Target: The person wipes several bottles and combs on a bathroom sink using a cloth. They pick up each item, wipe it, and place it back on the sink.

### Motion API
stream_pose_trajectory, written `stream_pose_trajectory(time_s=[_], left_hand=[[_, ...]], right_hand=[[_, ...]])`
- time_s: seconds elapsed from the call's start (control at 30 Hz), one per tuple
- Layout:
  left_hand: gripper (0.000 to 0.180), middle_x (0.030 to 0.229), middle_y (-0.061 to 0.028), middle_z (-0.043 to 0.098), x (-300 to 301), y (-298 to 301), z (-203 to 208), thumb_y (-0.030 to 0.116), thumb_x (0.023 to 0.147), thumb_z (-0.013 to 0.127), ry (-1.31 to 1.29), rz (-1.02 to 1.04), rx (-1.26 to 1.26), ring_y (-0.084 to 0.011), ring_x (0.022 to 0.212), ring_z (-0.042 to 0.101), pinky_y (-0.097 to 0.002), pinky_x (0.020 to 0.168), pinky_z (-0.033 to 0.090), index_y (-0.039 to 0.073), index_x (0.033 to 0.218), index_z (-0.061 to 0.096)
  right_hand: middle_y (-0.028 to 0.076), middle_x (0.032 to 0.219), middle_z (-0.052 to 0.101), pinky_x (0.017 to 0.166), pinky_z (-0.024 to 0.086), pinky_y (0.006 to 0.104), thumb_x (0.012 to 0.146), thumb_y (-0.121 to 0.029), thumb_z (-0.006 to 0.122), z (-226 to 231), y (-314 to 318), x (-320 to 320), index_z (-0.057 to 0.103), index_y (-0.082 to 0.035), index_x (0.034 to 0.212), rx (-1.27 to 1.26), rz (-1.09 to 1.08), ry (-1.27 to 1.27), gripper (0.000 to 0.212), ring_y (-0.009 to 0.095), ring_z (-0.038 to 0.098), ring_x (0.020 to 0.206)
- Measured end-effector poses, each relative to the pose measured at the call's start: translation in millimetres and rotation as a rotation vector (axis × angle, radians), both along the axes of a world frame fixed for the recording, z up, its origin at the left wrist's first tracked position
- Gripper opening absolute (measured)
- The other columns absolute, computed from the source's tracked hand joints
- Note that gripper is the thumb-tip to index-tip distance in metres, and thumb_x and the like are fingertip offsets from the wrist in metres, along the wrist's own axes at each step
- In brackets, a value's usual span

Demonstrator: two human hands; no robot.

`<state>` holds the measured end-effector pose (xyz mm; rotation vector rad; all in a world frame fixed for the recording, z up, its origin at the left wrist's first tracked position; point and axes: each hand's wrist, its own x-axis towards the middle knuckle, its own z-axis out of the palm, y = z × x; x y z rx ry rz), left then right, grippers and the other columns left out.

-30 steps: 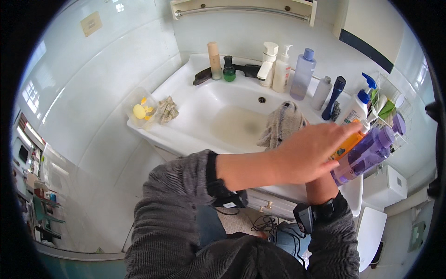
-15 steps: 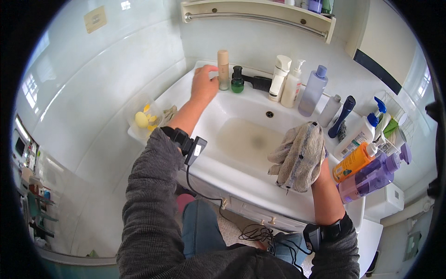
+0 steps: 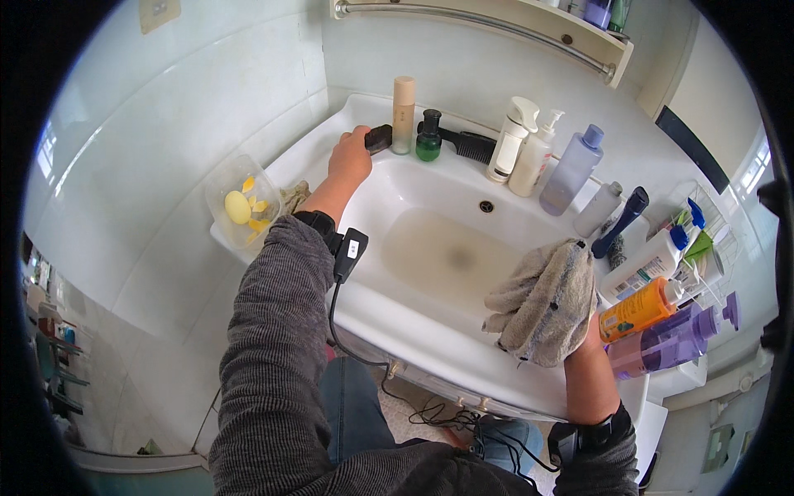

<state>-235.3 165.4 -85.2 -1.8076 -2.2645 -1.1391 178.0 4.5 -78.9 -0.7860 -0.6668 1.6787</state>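
At the sink's back left corner, my left hand (image 3: 351, 155) is closed on a small dark blocky object (image 3: 379, 139); its kind is not clear. Right beside that object stands a beige-capped bottle (image 3: 403, 120), then a small dark green bottle (image 3: 428, 140) and a black comb (image 3: 471, 146). Over the right side of the basin, a grey-beige cloth (image 3: 542, 306) hangs bunched over my right hand (image 3: 584, 335), which grips it. The cloth hides most of that hand's fingers. Cloudy water stands in the white sink (image 3: 372, 306).
Along the right rim stand several bottles, among them a white pump bottle (image 3: 533, 157), a lilac bottle (image 3: 572, 169), an orange bottle (image 3: 635, 312) and a purple pump bottle (image 3: 662, 343). A clear tub (image 3: 223, 186) with yellow pieces sits at left. A rail (image 3: 480, 25) runs above.
My left hand has shifted from beside the beige-capped bottle, and a dark object now shows in its fingers. My right hand stays on the cloth. The view has tilted slightly.
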Motion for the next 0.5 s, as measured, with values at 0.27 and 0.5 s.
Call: stream_pose_trajectory(time_s=[0.27, 0.5], left_hand=[[0.038, 0.108, -0.0169, 0.062, -12.4, 14.5, -6.4, 0.006, 0.085, 0.06, 0.019, 0.037, 0.075, -0.0349, 0.106, 0.059, -0.0439, 0.088, 0.049, 0.013, 0.121, 0.054], [0.034, 0.114, -0.0189, 0.059, -26.8, 4.7, 4.9, 0.01, 0.087, 0.054, -0.103, 0.221, 0.186, -0.0375, 0.106, 0.058, -0.0462, 0.089, 0.048, 0.012, 0.121, 0.055]], right_hand=[[0.011, 0.112, 0.061, 0.087, 0.052, 0.045, 0.096, -0.033, 0.052, -1.5, -0.8, 1.9, 0.053, -0.011, 0.124, 0.074, 0.05, -0.073, 0.036, 0.028, 0.06, 0.1], [0.013, 0.112, 0.061, 0.087, 0.052, 0.0456, 0.094, -0.032, 0.055, 7.1, 3.0, -4.9, 0.054, -0.009, 0.122, 0.112, 0.101, -0.125, 0.036, 0.03, 0.06, 0.1]])
